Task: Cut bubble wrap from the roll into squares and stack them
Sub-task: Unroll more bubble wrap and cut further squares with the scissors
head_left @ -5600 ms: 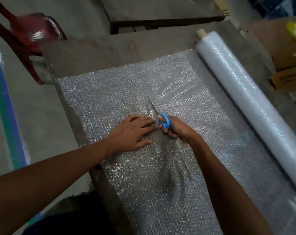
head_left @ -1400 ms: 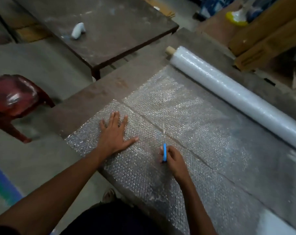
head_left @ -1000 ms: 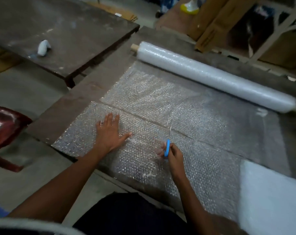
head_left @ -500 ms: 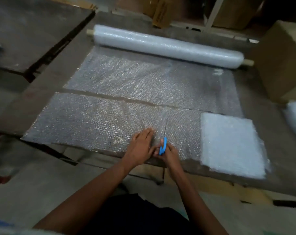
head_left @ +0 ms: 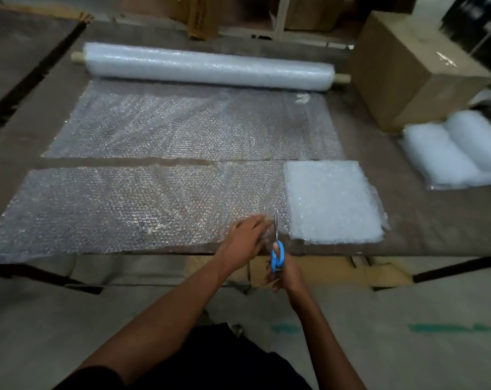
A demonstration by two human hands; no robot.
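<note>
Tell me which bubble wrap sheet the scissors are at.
The near detached strip of clear bubble wrap along the table's front edge; the blue-handled scissors meet its near edge. The far sheet remains joined to the roll.

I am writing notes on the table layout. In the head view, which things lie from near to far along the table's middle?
Cut strip of bubble wrap → gap of bare table → unrolled sheet → roll.

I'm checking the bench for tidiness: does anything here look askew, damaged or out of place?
Mostly orderly. The cut strip overhangs the table edge at its near left corner, and a small crumpled scrap lies by the roll. The stack of squares has slightly uneven edges.
</note>
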